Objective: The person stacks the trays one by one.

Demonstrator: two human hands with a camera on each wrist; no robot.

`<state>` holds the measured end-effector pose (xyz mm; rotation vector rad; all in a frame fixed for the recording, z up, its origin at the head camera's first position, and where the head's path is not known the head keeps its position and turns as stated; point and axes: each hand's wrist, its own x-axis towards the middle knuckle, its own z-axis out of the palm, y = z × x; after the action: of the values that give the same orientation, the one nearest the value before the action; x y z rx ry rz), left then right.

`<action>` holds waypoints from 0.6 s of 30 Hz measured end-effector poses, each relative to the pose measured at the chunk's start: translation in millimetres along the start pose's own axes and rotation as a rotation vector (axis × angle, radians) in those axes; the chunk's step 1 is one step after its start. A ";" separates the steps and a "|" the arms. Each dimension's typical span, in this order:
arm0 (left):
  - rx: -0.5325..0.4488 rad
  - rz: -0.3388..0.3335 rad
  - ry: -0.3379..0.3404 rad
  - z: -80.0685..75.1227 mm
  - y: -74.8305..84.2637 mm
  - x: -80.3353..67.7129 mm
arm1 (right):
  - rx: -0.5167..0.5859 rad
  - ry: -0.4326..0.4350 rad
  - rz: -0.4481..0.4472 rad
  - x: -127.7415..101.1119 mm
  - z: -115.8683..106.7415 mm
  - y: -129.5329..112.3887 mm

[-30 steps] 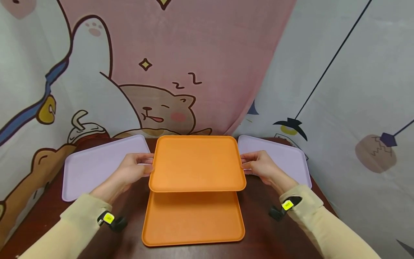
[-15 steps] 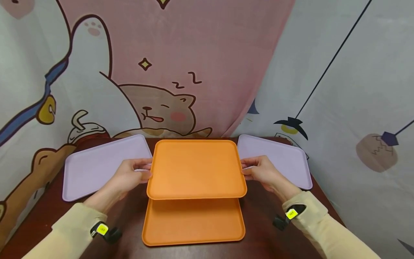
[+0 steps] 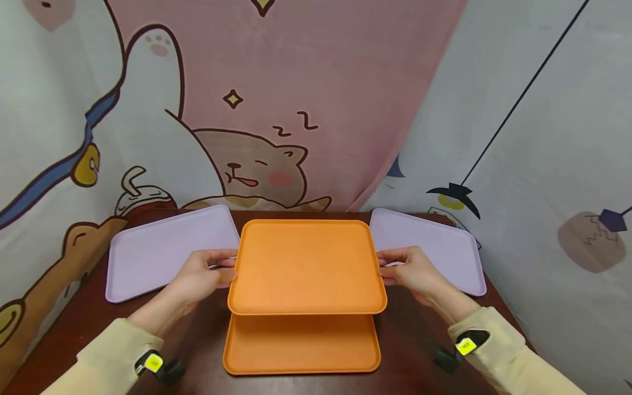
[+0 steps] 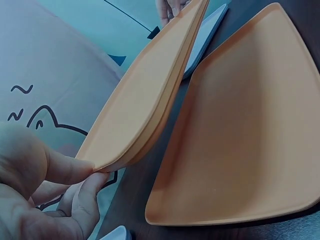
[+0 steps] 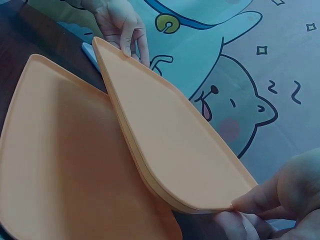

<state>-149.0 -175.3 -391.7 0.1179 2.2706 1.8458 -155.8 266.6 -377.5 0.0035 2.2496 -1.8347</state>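
An orange tray (image 3: pixel 307 267) is held up between my two hands, one at each short side. My left hand (image 3: pixel 202 272) pinches its left edge, with the thumb on top and fingers below, as the left wrist view shows. Its right edge is pinched by my right hand (image 3: pixel 412 272) in the same way. In the left wrist view the held tray's rim (image 4: pixel 159 117) looks layered, like trays stacked together; I cannot tell how many. Below it, a second orange tray (image 3: pixel 302 348) lies flat on the dark table, its far part hidden by the raised one.
One lilac tray (image 3: pixel 168 249) lies angled on the table at the back left, behind my left hand. Another lilac tray (image 3: pixel 434 241) lies at the back right. A printed cloth (image 3: pixel 345 99) hangs behind the dark brown table (image 3: pixel 197 334).
The held orange tray has come down and nearer to me, with both hands on it, covering more of the lower orange tray. The head view has shifted slightly.
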 end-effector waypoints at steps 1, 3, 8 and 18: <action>0.004 0.000 -0.001 0.1 0.1 -0.9 | 0.002 0.002 0.001 -1.3 -0.4 0.1; 0.009 -0.002 -0.001 0.3 0.4 -2.6 | 0.004 0.000 0.000 -3.5 -0.7 0.8; 0.018 -0.019 0.008 0.2 2.6 -6.9 | 0.009 -0.007 -0.009 -6.0 2.2 3.8; -0.008 -0.007 0.003 1.5 0.8 -14.2 | -0.001 -0.001 -0.003 -11.9 5.5 6.9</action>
<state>-134.9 -176.5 -389.6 0.1053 2.2623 1.8524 -142.1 264.5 -382.9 -0.0002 2.2513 -1.8345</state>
